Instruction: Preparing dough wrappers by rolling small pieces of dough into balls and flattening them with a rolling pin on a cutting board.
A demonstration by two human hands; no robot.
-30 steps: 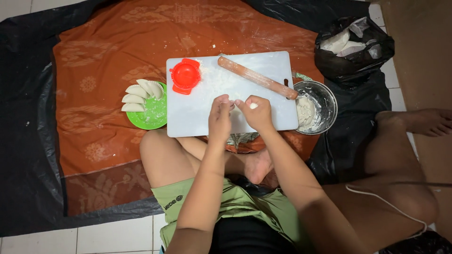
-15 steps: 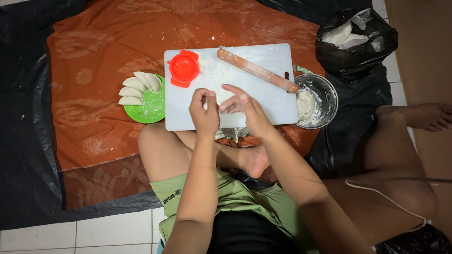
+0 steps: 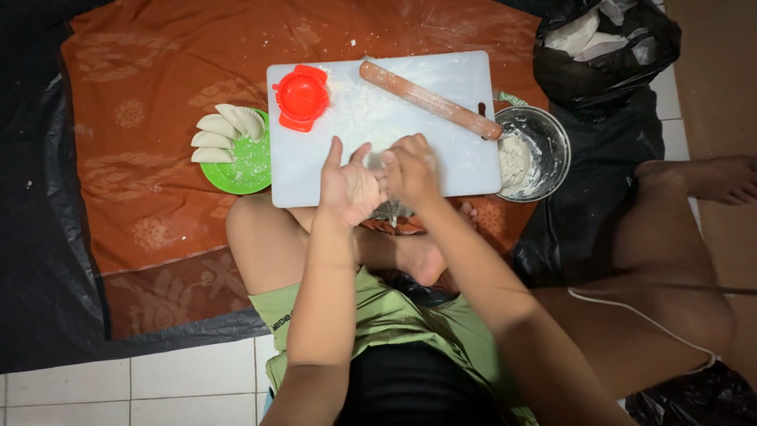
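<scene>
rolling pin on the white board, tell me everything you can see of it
The rolling pin is a plain wooden cylinder, reddish brown and dusted with flour. It lies flat and slantwise across the upper right of the white cutting board, its left end near the top edge, its right end reaching the board's right edge beside the metal bowl. Neither hand touches it.

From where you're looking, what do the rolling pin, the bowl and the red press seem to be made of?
The rolling pin looks like wood: matte brown, dusted with flour. The bowl seems to be metal, judging by its shiny grey rim and reflections. The red press is probably moulded plastic: one bright, even colour and a smooth surface.
</scene>
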